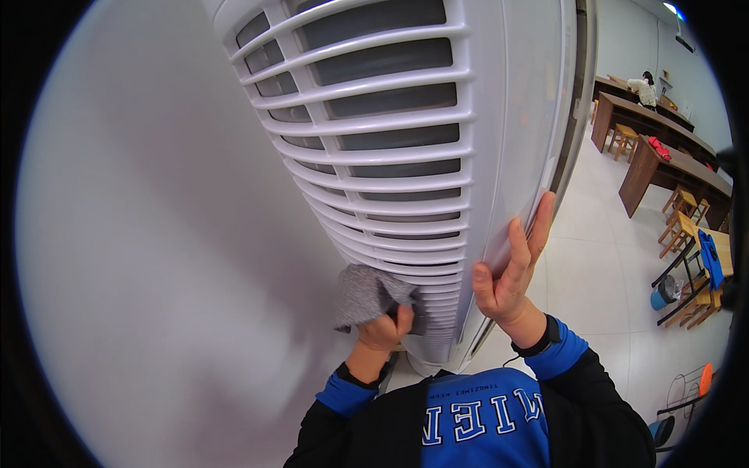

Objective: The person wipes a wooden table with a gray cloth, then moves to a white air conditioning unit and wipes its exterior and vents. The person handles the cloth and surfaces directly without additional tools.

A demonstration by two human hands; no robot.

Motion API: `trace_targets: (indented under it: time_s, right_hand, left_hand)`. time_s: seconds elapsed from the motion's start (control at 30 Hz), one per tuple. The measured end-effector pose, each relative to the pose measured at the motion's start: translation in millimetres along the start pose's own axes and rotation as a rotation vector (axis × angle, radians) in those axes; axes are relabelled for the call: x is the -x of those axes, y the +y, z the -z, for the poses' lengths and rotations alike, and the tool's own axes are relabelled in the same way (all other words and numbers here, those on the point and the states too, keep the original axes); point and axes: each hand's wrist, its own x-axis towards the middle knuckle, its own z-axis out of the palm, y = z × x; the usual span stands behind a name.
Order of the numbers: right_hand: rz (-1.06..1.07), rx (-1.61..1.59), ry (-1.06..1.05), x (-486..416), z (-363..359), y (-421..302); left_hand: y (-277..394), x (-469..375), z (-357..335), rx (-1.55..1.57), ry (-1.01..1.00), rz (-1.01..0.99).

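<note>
A tall white floor-standing air conditioner (485, 146) with a curved slatted grille (386, 123) stands close before me. My left hand (383, 329) is closed on a grey cloth (368, 295), which lies against the lower left part of the slats; part of the cloth is hidden behind my fingers. My right hand (515, 269) rests on the smooth side panel of the unit, fingers apart and pointing up along its edge, with nothing held in it.
A white wall (164, 205) runs along the left. At the right are dark wooden desks (641, 175), wooden stools (625, 139), a blue waste bin (662, 293) and a folding frame with a blue item. A person (645, 92) is at a far desk.
</note>
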Motion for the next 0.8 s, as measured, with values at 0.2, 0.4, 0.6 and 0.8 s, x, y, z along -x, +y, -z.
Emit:
trace_targets:
  time_s: [0.2, 0.4, 0.6, 0.8]
  right_hand:
    - [0.005, 0.010, 0.004, 2.4, 2.4, 2.3]
    - [0.005, 0.011, 0.008, -0.8, -0.9, 0.0]
    - [0.006, 0.005, 0.020, -0.5, -4.8, 0.9]
    - [0.011, 0.005, 0.016, -0.3, 0.3, 2.3]
  left_hand:
    - [-38.1, -31.8, 18.4, 0.035, 0.010, -0.131]
    - [-59.3, -41.3, 23.8, -0.155, 0.111, -0.089]
    - [-8.1, -43.1, 15.5, 0.284, 0.080, 0.061]
    - [-3.9, 1.5, 1.6, 0.267, -0.081, 0.022]
